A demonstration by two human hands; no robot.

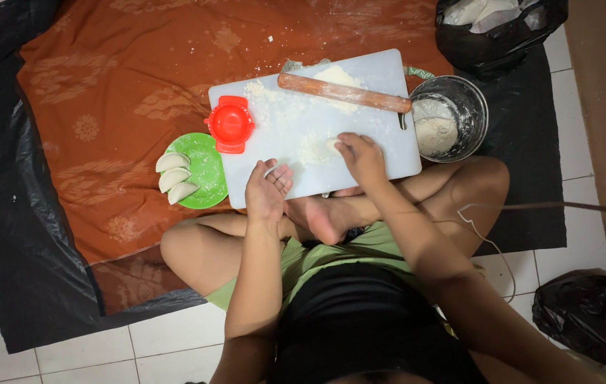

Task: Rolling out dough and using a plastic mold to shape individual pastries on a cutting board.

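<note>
The left hand (267,190) hovers open, palm up, at the near edge of the white cutting board (381,153). The right hand (361,155) pinches a small dough piece (332,146) on the board's floured middle. The rolling pin (344,93) lies along the far edge; a knock could roll it into the flour pot (468,92) beside the board.

Red dumpling press (230,124) sits at board's left edge. Green plate (210,171) beside it carries three folded dumplings (173,178). Wooden rolling pin (344,92) lies across top. Metal pot (452,117) at right. Black bags (495,25) in corners. Orange cloth (118,107) underneath.
</note>
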